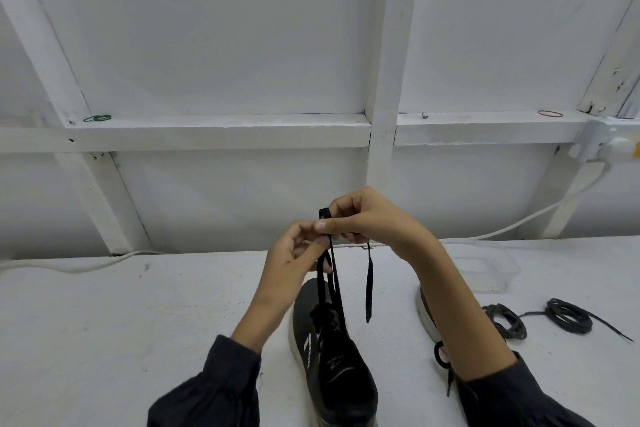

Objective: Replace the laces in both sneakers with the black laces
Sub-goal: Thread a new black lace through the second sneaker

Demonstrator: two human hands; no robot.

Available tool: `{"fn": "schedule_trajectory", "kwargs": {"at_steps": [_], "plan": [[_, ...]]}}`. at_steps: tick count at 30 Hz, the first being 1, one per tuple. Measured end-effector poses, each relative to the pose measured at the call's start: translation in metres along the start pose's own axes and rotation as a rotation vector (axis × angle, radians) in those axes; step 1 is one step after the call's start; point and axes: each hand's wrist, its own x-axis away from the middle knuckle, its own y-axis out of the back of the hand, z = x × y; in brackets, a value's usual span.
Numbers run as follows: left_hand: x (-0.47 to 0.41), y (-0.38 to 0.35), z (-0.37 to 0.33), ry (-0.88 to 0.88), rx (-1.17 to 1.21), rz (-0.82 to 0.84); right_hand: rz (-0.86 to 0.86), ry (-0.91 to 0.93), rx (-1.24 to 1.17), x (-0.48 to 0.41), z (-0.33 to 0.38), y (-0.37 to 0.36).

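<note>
A black sneaker with a white sole lies on the white table, toe toward me. A flat black lace rises from its eyelets to my hands above it. My left hand pinches the strands at their upper part. My right hand pinches a loop of the same lace, and one free end hangs down from it. The second sneaker lies to the right, mostly hidden behind my right forearm. Two coiled dark laces rest on the table at the right.
A clear plastic container stands behind the second sneaker. A white cable runs along the table's back edge. The white framed wall carries green rubber bands, a red one and a socket.
</note>
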Motion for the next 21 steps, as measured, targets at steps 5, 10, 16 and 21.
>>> {"fn": "schedule_trajectory", "kwargs": {"at_steps": [5,10,16,21], "plan": [[-0.015,0.015,-0.005,0.088,0.099,-0.003,0.063,0.027,0.177,-0.001,0.0,0.02],[-0.031,0.022,-0.017,0.112,-0.037,0.05,-0.212,0.214,0.502,-0.012,0.009,0.032],[-0.042,0.012,-0.037,0.128,-0.217,0.264,-0.336,0.314,0.681,-0.03,0.015,0.027],[-0.047,0.006,-0.039,0.126,-0.223,0.209,-0.243,0.242,0.327,-0.03,0.008,0.02]]}}
